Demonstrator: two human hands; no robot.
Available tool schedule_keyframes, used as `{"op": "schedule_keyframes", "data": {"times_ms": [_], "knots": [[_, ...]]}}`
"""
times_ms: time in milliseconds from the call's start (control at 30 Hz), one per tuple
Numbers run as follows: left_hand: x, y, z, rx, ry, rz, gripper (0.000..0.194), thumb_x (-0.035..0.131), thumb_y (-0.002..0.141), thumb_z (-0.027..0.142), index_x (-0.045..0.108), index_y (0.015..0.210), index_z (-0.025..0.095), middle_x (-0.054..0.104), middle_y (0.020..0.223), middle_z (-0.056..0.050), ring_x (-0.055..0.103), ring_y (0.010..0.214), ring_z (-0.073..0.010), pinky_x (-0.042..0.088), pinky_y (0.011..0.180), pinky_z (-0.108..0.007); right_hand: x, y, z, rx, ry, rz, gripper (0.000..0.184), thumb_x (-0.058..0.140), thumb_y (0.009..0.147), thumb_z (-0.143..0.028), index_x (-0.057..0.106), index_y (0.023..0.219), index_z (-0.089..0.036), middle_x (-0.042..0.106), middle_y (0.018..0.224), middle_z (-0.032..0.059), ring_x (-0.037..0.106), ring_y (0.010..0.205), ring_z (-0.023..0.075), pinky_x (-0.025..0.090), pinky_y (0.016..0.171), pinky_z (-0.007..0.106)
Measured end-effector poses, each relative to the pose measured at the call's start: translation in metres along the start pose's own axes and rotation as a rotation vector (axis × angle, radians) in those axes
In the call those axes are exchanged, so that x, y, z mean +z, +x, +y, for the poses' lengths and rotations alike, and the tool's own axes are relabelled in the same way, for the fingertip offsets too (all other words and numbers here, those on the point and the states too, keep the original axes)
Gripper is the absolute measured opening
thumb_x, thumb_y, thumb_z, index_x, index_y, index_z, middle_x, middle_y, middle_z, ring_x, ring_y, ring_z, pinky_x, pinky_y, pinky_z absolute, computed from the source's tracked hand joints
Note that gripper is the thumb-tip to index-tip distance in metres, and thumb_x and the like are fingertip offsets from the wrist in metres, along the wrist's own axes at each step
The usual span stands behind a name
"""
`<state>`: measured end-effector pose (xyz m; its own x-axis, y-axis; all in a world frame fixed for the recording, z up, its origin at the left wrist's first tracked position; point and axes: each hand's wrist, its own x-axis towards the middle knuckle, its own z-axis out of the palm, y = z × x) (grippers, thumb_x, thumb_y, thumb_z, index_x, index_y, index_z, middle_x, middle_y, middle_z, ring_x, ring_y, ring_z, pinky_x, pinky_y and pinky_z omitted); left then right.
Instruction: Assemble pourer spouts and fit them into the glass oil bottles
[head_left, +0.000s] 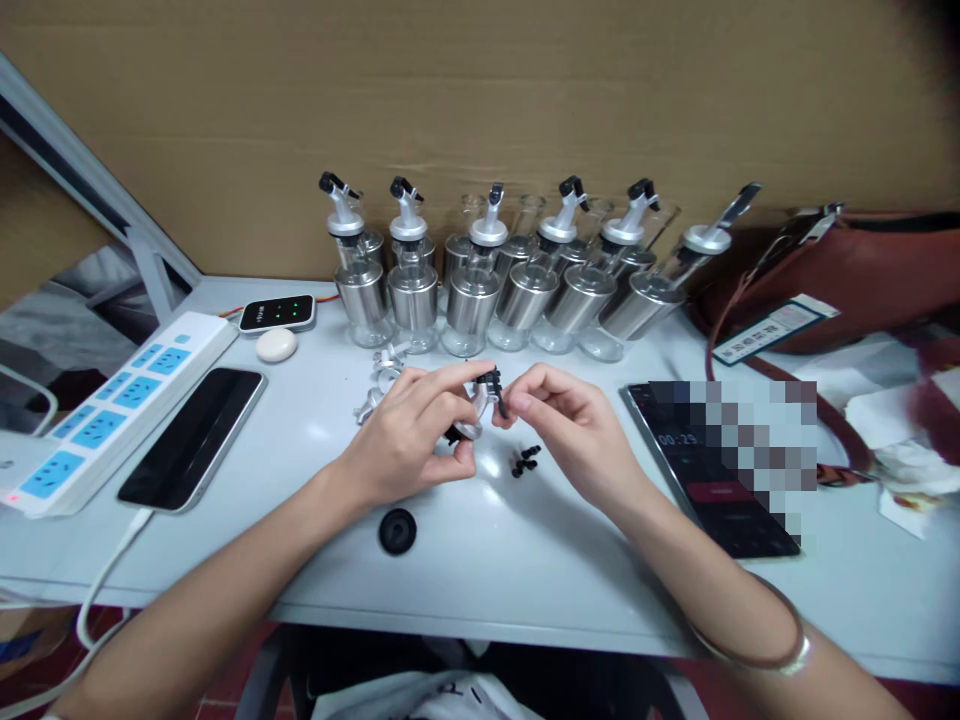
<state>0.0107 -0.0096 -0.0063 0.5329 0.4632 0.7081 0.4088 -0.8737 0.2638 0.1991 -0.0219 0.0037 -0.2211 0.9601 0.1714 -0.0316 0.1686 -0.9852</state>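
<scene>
My left hand (416, 430) is closed around a silver pourer spout (472, 412) held just above the white table (525, 560). My right hand (566, 420) pinches a small black cap (493, 385) at the spout's tip, fingers pressed together. Several small black pieces (525, 461) lie on the table just below my hands. A black round stopper (397, 530) sits near the front edge. More silver spouts (382, 375) lie behind my left hand.
A row of glass-and-steel oil bottles (517, 290) with pourers stands at the back against cardboard. At the left lie a power strip (112, 410), a phone (193, 435), a small black device (278, 313) and a white oval object (276, 345). At the right rest a tablet (712, 470) and a brown bag (847, 275).
</scene>
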Motion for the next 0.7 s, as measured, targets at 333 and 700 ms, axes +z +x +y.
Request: {"op": "schedule_keyframes", "data": {"times_ms": [333,700], "knots": [[-0.0002,0.0005,0.0017,0.090,0.049,0.010,0.016,0.052,0.078,0.013,0.041,0.087,0.021,0.065,0.113,-0.015,0.067,0.087,-0.0189,0.045,0.079,-0.037,-0.0085,0.0060,0.0020,0.239,0.295,-0.343,0.025,0.068,0.076,-0.040,0.068,0.091,-0.020,0.066,0.083,0.0037,0.056,0.068,0.0135,0.049,0.066,0.031],[-0.0007,0.0032,0.0035,0.086,-0.034,0.019,0.014,0.051,0.077,0.013,0.040,0.082,0.021,0.067,0.098,-0.010,0.065,0.092,-0.0200,0.051,0.072,-0.034,-0.0104,0.0065,0.0093,0.236,0.292,-0.356,0.029,0.074,0.073,-0.042,0.071,0.093,-0.022,0.064,0.081,-0.0002,0.056,0.068,0.0113,0.046,0.068,0.027]]}}
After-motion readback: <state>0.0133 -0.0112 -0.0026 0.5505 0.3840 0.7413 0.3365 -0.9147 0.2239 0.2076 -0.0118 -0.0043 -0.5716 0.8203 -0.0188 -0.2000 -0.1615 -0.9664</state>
